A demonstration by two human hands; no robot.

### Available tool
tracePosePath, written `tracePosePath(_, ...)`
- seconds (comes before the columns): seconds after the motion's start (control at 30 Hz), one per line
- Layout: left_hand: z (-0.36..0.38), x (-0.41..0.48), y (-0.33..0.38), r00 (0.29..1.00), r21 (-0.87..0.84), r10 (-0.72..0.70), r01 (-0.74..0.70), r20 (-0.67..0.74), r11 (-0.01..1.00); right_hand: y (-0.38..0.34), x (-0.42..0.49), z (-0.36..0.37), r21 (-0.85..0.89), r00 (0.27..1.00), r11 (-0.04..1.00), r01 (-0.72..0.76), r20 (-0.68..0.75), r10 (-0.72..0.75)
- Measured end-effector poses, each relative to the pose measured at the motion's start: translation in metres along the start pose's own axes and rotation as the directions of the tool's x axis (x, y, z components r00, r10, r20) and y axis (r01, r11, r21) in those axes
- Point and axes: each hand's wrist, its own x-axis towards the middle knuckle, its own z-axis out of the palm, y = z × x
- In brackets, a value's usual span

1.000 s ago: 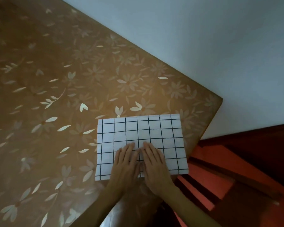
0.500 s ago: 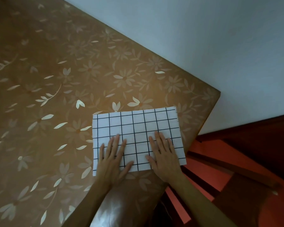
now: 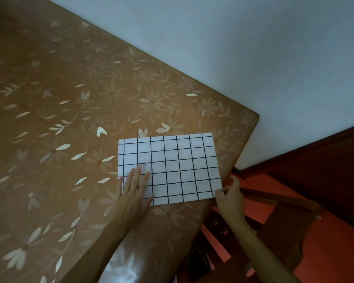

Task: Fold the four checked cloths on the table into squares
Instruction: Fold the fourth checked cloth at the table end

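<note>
Cloth [image 3: 172,166], white with a thin black grid of squares, lies flat on the table [image 3: 70,119] as a wide rectangle. It sits near the table's corner, which is at 2 o'clock from the cloth. Its surface looks smooth and matte, with straight edges and sharp corners. Its near edge runs just inside the table's near edge.

The left hand [image 3: 134,193] rests palm down on the cloth's 7 o'clock corner, fingers straight and slightly spread, tips pointing to 12 o'clock. The right hand [image 3: 230,198] is at the cloth's 4 o'clock corner, past the table edge. Its thumb and curled fingers pinch that corner, and the corner looks barely raised.

The table cover is glossy brown, printed with pale daisies and leaf sprigs, and catches a bright sheen at 6 o'clock. A plain, pale grey-blue wall [image 3: 253,48] fills the view from 12 to 3 o'clock. Below the table edge, at 4 to 5 o'clock, are an orange-red floor [image 3: 331,262] and dark wood [image 3: 315,160].
</note>
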Motion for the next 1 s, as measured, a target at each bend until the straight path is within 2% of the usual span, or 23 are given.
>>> tracePosePath(0.17, -0.012, -0.018, 0.044, 0.988, -0.235, 0.118, -0.138, -0.098, 0.962, 0.002, -0.034, -0.013, 0.082, 0.987, 0.987, -0.140, 0.096, 0.132)
tracePosePath(0.23, -0.021, -0.037, 0.065, 0.984, -0.342, 0.179, -0.174, -0.016, 0.923, -0.004, -0.056, -0.015, 0.104, 0.966, 0.972, -0.210, 0.175, 0.191)
tracePosePath(0.3, -0.025, -0.058, 0.084, 0.973, -0.373, 0.216, -0.170, 0.085, 0.912, -0.006, -0.077, -0.013, 0.120, 0.936, 0.954, -0.274, 0.261, 0.236)
tracePosePath(0.37, -0.022, -0.076, 0.096, 0.980, -0.443, 0.181, -0.126, 0.084, 0.887, -0.006, -0.097, -0.008, 0.135, 0.918, 0.944, -0.302, 0.309, 0.250)
tracePosePath(0.53, -0.015, -0.105, 0.092, 0.998, -0.688, 0.007, -0.048, -0.062, 0.724, 0.007, -0.141, 0.008, 0.256, 0.916, 0.941, -0.221, 0.385, 0.110)
tracePosePath(0.63, -0.017, -0.117, 0.080, 0.988, -0.697, -0.085, -0.030, -0.130, 0.716, 0.015, -0.155, 0.003, 0.198, 0.939, 0.977, -0.083, 0.345, 0.010)
tracePosePath(0.73, -0.016, -0.126, 0.060, 0.989, -0.739, -0.087, -0.033, -0.123, 0.672, 0.024, -0.154, -0.013, -0.075, 0.962, 0.971, 0.227, 0.174, -0.211)
tracePosePath(0.8, -0.018, -0.130, 0.048, 0.995, -0.772, -0.059, -0.027, -0.084, 0.635, 0.029, -0.147, -0.019, -0.375, 0.921, 0.842, 0.388, 0.180, -0.344)
tracePosePath(0.87, -0.025, -0.134, 0.043, 0.998, -0.821, -0.056, 0.012, -0.025, 0.571, 0.030, -0.141, -0.020, -0.563, 0.868, 0.660, 0.497, 0.298, -0.398)
tracePosePath(0.93, -0.034, -0.138, 0.044, 0.996, -0.870, -0.067, 0.090, 0.065, 0.485, 0.028, -0.140, -0.019, -0.622, 0.830, 0.550, 0.557, 0.396, -0.393)
tracePosePath(1.0, -0.037, -0.140, 0.044, 0.983, -0.906, -0.114, 0.175, 0.142, 0.386, 0.025, -0.143, -0.025, -0.603, 0.808, 0.539, 0.588, 0.404, -0.428)
